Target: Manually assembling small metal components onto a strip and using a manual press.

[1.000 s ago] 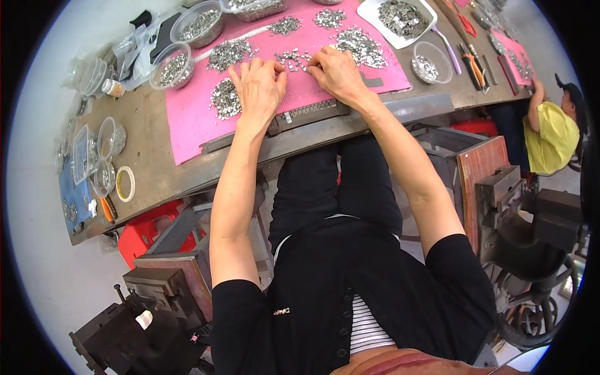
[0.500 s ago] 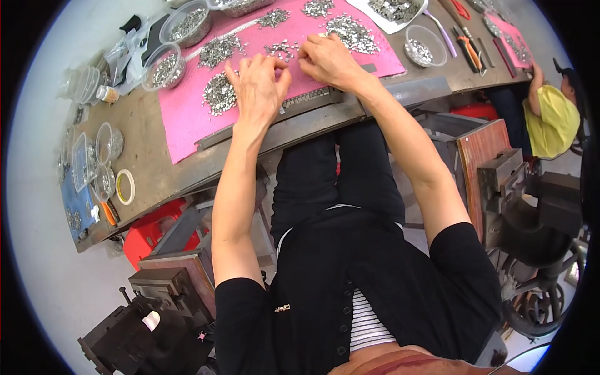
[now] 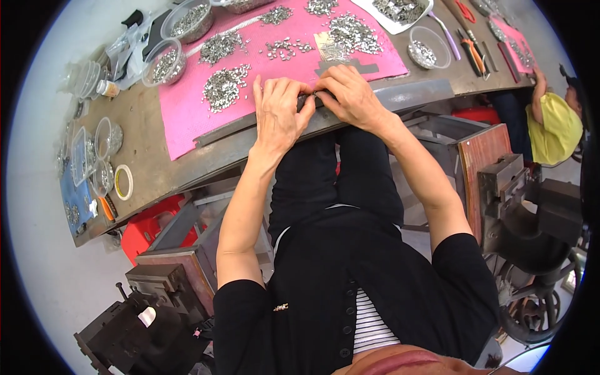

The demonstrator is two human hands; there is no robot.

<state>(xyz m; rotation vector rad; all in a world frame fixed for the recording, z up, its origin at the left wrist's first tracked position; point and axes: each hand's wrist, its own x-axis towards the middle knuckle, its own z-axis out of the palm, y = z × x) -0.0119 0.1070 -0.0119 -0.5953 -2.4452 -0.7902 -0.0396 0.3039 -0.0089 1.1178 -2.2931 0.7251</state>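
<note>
My left hand [image 3: 280, 114] and my right hand [image 3: 351, 97] meet over a dark metal bar [image 3: 228, 131] along the front of a pink mat [image 3: 181, 122]. Thumbs and fingertips are pinched close together; whatever is between them is too small and covered to name. Beyond my left hand lies a heap of small shiny metal pieces [image 3: 224, 89]. A loose scatter of such pieces [image 3: 286, 48] lies at mid-mat. Past my right hand are a flat grey metal plate [image 3: 364, 68], some thin pins [image 3: 337, 52] and a bigger heap of metal pieces [image 3: 355, 32].
Clear plastic tubs [image 3: 150, 78] of metal parts stand at the left, and another round tub [image 3: 447, 59] at the right. Orange-handled pliers [image 3: 477, 61] lie beyond it. A roll of tape [image 3: 130, 182] rests near the left edge. Another person in yellow [image 3: 553, 128] sits at far right.
Both hands have come back toward me from over the mat's pieces to the bar at the table's front edge. The pins and grey plate are now uncovered.
</note>
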